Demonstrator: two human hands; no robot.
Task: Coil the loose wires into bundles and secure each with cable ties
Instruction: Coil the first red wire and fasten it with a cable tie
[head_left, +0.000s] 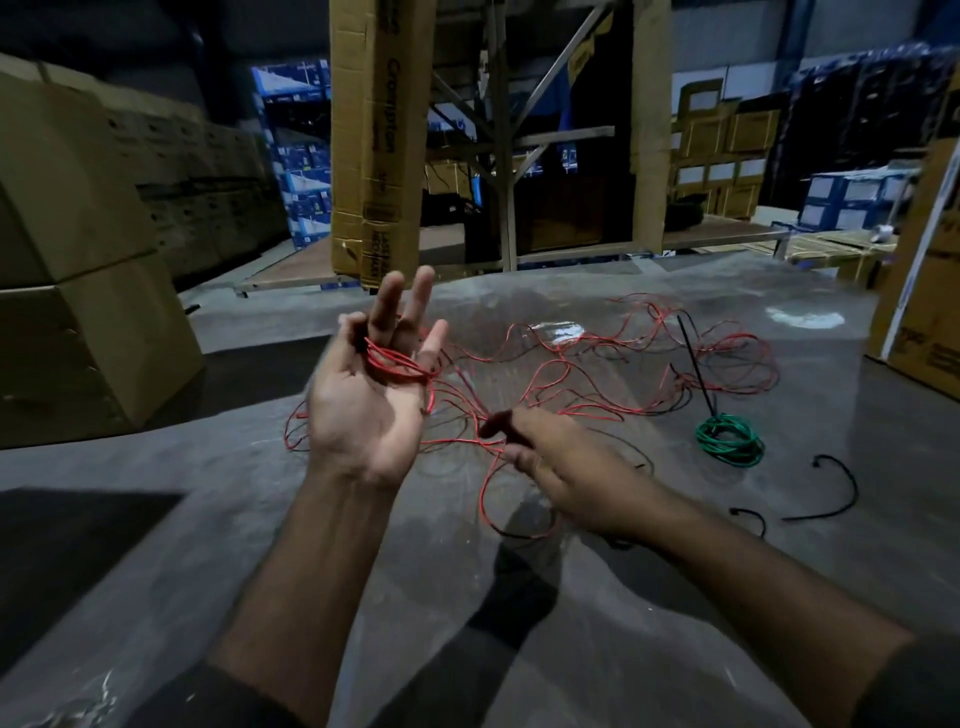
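Above the floor, left hand (371, 395) spread, red wire (571, 374) looped round its fingers — right hand (545, 457) pinching the strand.

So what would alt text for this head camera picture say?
A person's raised left hand has red wire looped around its fingers while the right hand pinches a strand. More red wire sprawls on the concrete floor beside a tied green coil.

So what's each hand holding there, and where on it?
The left hand has red wire looped round its fingers. The right hand pinches a strand of the same wire, near the floor tangle.
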